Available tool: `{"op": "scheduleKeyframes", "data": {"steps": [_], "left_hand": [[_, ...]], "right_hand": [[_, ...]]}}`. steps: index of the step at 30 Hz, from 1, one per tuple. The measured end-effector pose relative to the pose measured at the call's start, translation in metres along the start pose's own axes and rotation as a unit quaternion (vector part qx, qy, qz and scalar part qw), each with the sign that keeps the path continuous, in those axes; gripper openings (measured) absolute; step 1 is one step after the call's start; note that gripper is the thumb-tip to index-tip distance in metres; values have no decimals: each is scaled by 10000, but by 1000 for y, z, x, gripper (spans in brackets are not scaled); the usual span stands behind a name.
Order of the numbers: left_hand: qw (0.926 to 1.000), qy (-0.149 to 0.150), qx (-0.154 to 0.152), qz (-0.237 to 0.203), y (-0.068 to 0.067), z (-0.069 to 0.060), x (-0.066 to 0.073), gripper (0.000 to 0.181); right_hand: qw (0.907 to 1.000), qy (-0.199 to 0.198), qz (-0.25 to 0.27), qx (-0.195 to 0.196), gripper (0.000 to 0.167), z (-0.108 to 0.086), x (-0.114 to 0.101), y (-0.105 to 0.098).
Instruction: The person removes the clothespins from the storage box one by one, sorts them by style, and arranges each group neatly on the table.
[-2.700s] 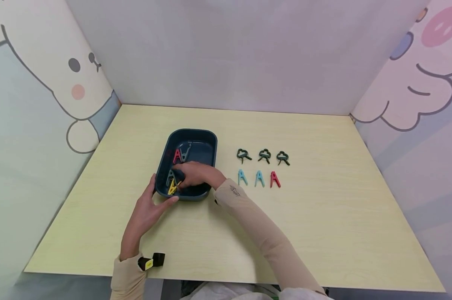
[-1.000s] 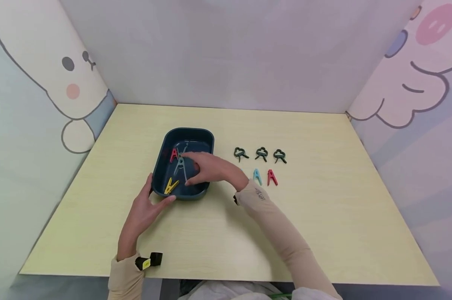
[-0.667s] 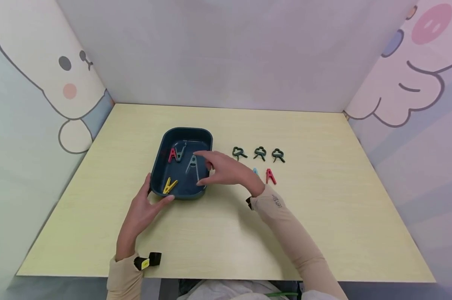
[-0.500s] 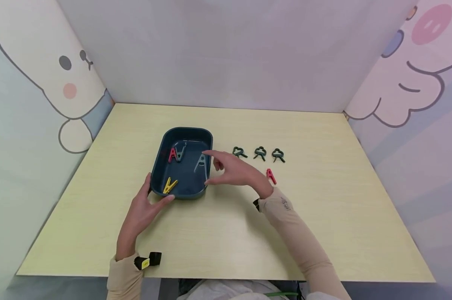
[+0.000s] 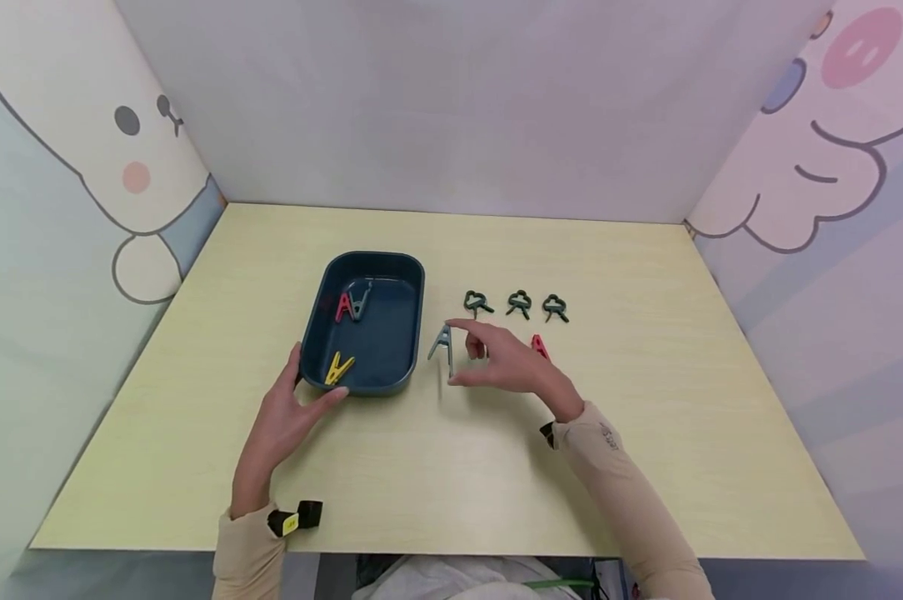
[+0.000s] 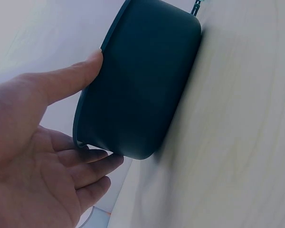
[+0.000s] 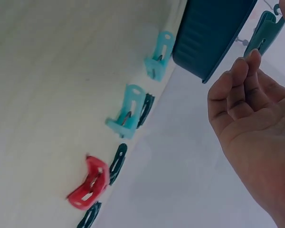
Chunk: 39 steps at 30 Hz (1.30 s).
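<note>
My right hand point(image 5: 506, 360) pinches a grey-green clothespin point(image 5: 444, 338) between thumb and forefinger, above the table just right of the dark blue tray point(image 5: 382, 362). That same clothespin point(image 7: 265, 34) shows at the top right of the right wrist view. At the tray's near left corner rests my left hand point(image 5: 281, 425), thumb on the near rim and extended fingers against the left side. Inside the tray lie a yellow clothespin point(image 5: 337, 368), a red clothespin point(image 5: 343, 307) and a grey-green clothespin point(image 5: 360, 303).
Right of the tray, dark green clips point(image 5: 519, 303) form a row. Nearer me lies a red clothespin point(image 5: 540, 346), partly behind my right hand. Two light blue clothespins, one point(image 7: 129, 111) beside the red and another point(image 7: 159, 56) by the tray, appear in the right wrist view.
My right hand has lifted the grey-green clothespin out of the tray and carried it right, past the rim. The left hand has stayed at the tray's corner.
</note>
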<state>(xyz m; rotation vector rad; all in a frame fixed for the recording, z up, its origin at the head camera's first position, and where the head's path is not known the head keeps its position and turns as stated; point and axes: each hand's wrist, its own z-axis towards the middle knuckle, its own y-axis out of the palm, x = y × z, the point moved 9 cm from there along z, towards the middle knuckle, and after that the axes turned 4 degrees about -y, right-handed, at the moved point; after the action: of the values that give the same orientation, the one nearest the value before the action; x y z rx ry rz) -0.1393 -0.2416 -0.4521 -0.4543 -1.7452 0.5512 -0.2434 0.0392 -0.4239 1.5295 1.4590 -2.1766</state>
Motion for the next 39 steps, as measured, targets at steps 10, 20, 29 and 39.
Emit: {"op": "scheduleKeyframes", "data": {"steps": [10,20,29,39], "left_hand": [[10000,-19,-36,-34,0,2,-1,111],[10000,39,-35,-46,-1,2,0,111],[10000,48,-39,-60,-1,1,-1,111],[10000,3,-52,-69,-1,3,-2,111]], "right_hand": [[9986,472,-209,79,81,-37,22,9],[9936,844,-578,-482,81,-52,25,23],[9839,1033,-1139,-907,83,-56,30,32],[9887,776,-1068,-715,86,-48,23,24]]}}
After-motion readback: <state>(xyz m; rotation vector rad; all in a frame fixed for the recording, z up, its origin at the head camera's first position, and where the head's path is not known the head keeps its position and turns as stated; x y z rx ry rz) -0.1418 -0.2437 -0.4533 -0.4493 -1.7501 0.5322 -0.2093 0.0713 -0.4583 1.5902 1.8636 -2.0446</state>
